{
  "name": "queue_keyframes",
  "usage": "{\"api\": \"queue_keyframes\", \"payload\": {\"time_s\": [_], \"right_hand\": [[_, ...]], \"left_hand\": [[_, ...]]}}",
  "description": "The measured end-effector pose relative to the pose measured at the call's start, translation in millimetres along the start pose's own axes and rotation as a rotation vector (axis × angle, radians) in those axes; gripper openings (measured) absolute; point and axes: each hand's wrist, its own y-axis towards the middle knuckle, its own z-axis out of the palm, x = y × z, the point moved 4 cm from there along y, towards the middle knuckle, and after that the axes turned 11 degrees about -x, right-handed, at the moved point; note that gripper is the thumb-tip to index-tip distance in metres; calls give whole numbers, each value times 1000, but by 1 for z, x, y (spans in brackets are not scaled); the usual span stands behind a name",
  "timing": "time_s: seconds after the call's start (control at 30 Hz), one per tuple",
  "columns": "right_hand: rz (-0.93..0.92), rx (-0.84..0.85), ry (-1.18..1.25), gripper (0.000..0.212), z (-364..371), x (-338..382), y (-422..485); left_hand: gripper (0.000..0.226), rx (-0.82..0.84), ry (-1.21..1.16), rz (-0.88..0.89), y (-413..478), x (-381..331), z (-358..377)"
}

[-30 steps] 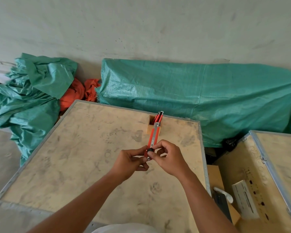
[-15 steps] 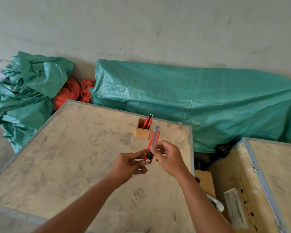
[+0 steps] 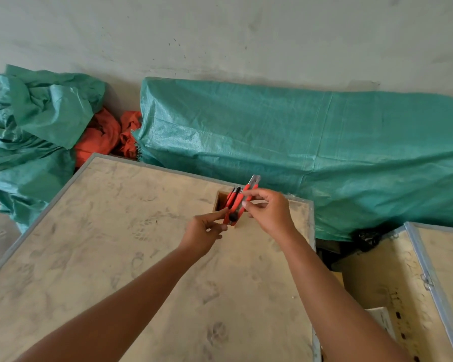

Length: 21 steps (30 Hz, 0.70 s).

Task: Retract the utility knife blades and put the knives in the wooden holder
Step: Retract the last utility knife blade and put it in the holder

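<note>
Head view: we grip an orange utility knife (image 3: pixel 239 205) in both hands, right hand (image 3: pixel 270 214) pinching its middle, left hand (image 3: pixel 207 231) closed on its tail; its long axis tilts up-right, metal tip away from us. The wooden holder (image 3: pixel 220 202), with knives already in it, sits directly behind, nearer our left hand.

Both forearms are bare to the frame's lower edge — no sleeves, watch or bands show. The left hand (image 3: pixel 205 232) and right hand (image 3: pixel 271 214) are ungloved, without rings — short, unpainted nails on the visible fingertips.
</note>
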Motion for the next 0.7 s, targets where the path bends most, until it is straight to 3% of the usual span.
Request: {"api": "queue_keyframes", "payload": {"time_s": [0.13,0.33,0.43,0.57,0.7], "right_hand": [[8,-131,-51,28,26,-22,24],[-59,-208,-178,25,56,-44,28],[-97,-226,-193,28,62,-51,29],[-94,-255,-186,26,67,-55,30],[-112,-156,-332,24,78,-67,20]], "left_hand": [[47,-62,195,56,44,7,5],[75,-46,503,-16,82,28,16],[71,-17,442,-99,88,37,21],[65,-32,414,-84,91,40,21],[64,-30,415,-55,89,39,21]]}}
